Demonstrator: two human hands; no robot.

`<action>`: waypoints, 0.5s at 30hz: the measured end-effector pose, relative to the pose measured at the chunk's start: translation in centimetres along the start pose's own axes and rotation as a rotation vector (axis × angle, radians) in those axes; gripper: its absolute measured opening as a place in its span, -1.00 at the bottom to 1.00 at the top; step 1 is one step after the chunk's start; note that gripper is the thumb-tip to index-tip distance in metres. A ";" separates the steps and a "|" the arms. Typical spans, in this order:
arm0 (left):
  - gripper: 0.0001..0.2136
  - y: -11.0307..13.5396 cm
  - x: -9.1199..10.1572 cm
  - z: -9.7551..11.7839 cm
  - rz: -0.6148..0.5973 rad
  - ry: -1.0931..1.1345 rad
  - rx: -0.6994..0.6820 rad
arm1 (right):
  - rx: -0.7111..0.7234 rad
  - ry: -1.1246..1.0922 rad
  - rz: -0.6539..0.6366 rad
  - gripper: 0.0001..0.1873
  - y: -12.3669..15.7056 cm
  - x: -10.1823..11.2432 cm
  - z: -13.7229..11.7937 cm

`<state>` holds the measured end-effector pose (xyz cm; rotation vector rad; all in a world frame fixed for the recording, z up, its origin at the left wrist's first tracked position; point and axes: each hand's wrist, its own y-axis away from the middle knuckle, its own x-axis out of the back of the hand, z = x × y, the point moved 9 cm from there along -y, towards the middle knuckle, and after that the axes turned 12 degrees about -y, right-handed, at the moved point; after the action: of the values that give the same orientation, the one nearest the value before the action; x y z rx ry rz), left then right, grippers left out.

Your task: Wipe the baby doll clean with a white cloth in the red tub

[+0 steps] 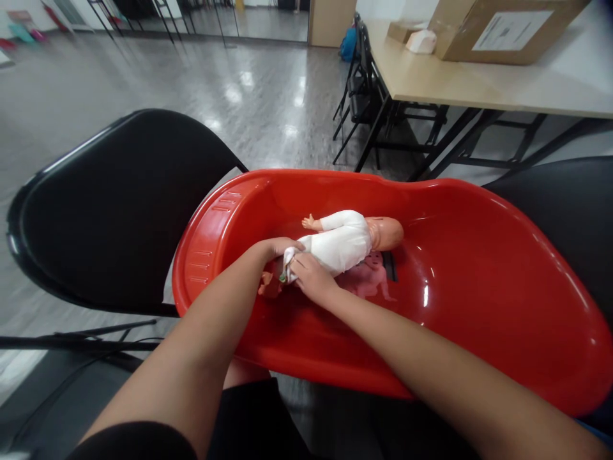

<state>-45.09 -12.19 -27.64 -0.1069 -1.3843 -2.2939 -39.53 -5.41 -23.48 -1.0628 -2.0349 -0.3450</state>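
A baby doll in a white long-sleeved garment lies in a red plastic baby bathtub, its bald head towards the right and its feet towards the left. My left hand is at the doll's lower end, its fingers bent over the white cloth. From the near side, my right hand grips the same bunched cloth, which has a bit of green at its edge. Both hands nearly touch. The doll's feet stick out just left of the cloth, and one small hand shows on the far side.
A picture of a baby is on the tub's floor. Black chairs flank the tub. Behind it on the right, a wooden table bears a large cardboard box. Grey floor stretches away at the back left.
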 end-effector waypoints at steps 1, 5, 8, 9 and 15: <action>-0.42 -0.1 -0.6 -0.6 -0.072 0.087 0.054 | 0.014 0.000 -0.025 -0.81 0.1 -0.6 -0.2; -0.45 -1.1 0.2 -1.1 0.004 0.184 0.045 | 0.091 -0.004 -0.081 -0.87 0.3 -2.2 -1.3; -0.51 -1.7 1.2 -1.0 0.122 0.108 -0.011 | 0.170 -0.055 -0.116 -0.93 0.3 -2.8 -2.6; -0.51 -1.8 1.2 -1.0 0.129 0.094 -0.010 | 0.195 -0.084 -0.127 -0.94 0.3 -2.9 -2.9; -0.51 -0.7 1.5 -0.7 0.174 0.118 -0.023 | 0.074 -0.334 -0.095 -0.87 1.5 -1.7 -2.4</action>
<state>-46.64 -13.03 -28.15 -0.0939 -1.2395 -2.1378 -36.52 -6.75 -23.39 -1.0340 -2.3803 -0.1447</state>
